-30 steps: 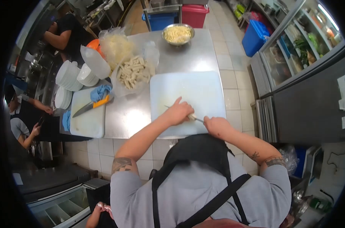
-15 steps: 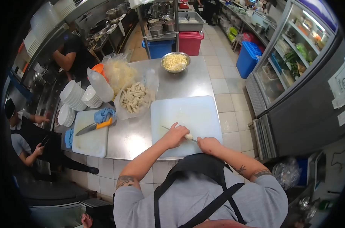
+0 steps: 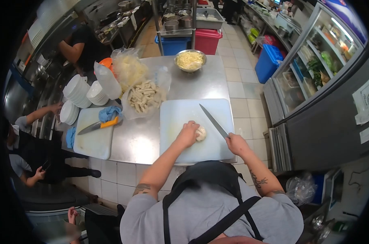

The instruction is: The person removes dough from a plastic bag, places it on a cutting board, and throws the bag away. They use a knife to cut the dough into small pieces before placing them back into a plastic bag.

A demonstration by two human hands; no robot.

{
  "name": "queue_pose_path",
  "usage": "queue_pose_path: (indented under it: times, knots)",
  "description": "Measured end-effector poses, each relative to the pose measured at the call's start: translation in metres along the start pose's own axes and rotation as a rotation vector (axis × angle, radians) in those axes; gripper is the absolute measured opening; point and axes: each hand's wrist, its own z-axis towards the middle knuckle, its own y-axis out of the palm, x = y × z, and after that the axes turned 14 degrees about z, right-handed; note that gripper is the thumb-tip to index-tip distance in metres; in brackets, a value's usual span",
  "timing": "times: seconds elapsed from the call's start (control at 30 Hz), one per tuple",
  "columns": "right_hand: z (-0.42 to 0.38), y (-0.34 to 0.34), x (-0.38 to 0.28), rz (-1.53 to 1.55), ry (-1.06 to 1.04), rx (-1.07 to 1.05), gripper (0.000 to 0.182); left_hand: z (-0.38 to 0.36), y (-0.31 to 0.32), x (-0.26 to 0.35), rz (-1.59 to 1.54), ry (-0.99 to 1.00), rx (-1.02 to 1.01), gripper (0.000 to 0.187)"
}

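Observation:
My left hand (image 3: pixel 188 134) is closed over the left side of a pale, lumpy, roundish piece of food (image 3: pixel 200 133) on the white cutting board (image 3: pixel 174 116). Part of the piece is hidden under my fingers. My right hand (image 3: pixel 237 144) grips the handle of a long kitchen knife (image 3: pixel 213 120) over the right side of the board. Its blade points away from me and to the left, apart from the food.
To the left stand a plastic bag of pale strips (image 3: pixel 143 96), stacked white bowls (image 3: pixel 76 91), and a second board (image 3: pixel 93 144) with an orange-handled knife (image 3: pixel 99 126) and blue cloth (image 3: pixel 110 114). A metal bowl of yellowish shreds (image 3: pixel 190 61) sits farther back. Co-workers are at left.
My right hand has swung the knife out from beside my left hand to the board's right, its tip now pointing away. The pale piece shows more fully beside my left fingers.

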Motion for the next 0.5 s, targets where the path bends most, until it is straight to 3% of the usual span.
queue_pose_path:
  times: [0.13,0.2,0.5]
  knots:
    - [0.001,0.002,-0.029,-0.092,0.086,0.017,0.025,-0.014,0.02,0.008,-0.125,-0.125,0.108,0.053]
    - [0.0,0.017,-0.022,-0.128,0.08,0.019,0.024,-0.02,0.026,0.009,-0.089,-0.066,0.165,0.058]
    - [-0.009,0.044,-0.038,-0.164,0.025,-0.136,0.019,-0.027,0.017,0.012,-0.184,-0.063,0.199,0.052]
